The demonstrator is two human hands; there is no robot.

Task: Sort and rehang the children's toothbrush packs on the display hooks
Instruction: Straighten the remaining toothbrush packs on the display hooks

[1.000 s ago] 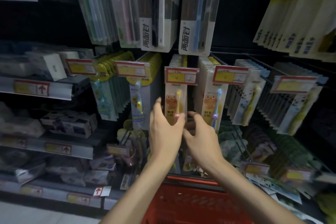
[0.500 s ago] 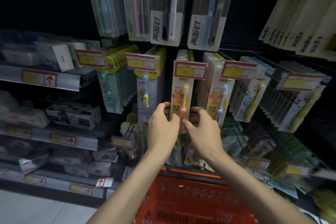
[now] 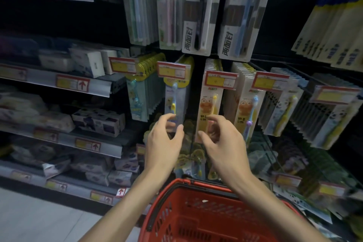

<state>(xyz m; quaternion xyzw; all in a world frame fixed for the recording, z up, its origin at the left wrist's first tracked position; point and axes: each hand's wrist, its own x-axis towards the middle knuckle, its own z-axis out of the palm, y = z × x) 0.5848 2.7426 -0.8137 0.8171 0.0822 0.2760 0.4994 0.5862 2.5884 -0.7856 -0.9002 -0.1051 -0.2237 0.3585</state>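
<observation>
Children's toothbrush packs hang in rows on display hooks. An orange frog pack (image 3: 209, 108) with a yellow brush fronts the middle row, and a second frog pack (image 3: 245, 112) with a blue brush hangs to its right. A pale blue pack (image 3: 174, 102) hangs to the left. My left hand (image 3: 165, 141) hovers just below the pale blue pack, fingers loosely curled and holding nothing. My right hand (image 3: 222, 143) is in front of the orange pack's bottom edge, fingers loosely curled; I see no grip on it.
A red shopping basket (image 3: 196, 188) sits right below my forearms. Panda packs (image 3: 282, 112) fill hooks to the right, adult toothbrush packs (image 3: 198, 25) hang above, and boxed goods (image 3: 98, 122) line shelves on the left. More packs hang on lower hooks behind my hands.
Both hands were touching the orange frog pack's lower part. They have moved apart and drawn back from it, leaving the pack hanging on its hook.
</observation>
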